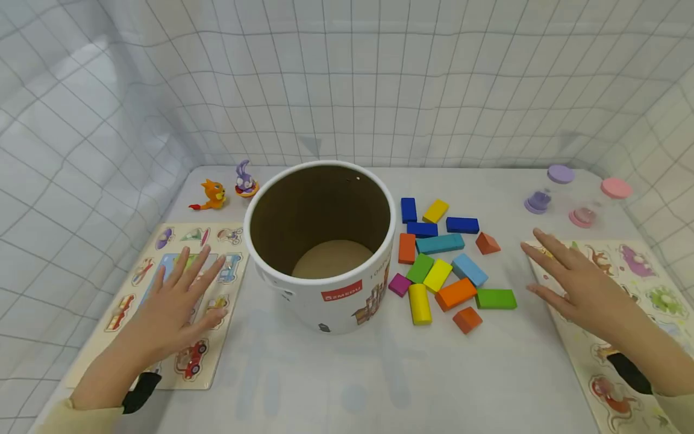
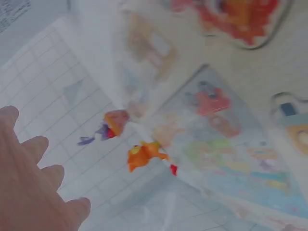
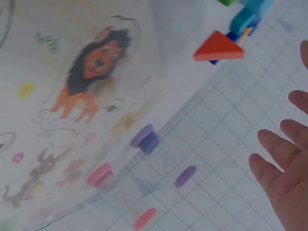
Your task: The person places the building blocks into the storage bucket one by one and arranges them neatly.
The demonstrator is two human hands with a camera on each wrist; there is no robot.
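Note:
My left hand, fingers spread, is over a wooden puzzle board with vehicle pictures; it holds nothing. My right hand hovers with extended fingers above the inner edge of a second puzzle board, which carries animal pictures such as a lion. Between the hands stands a large white bucket, its visible inside bare. Right of it lie several coloured wooden blocks, among them a yellow cylinder, a green block, an orange block and a red triangular block, nearest my right hand.
Behind the left board stand an orange toy figure and a purple rabbit figure. At the back right are two small clear containers, one with a purple lid, one with a pink lid. Grid-patterned white curtains enclose the table.

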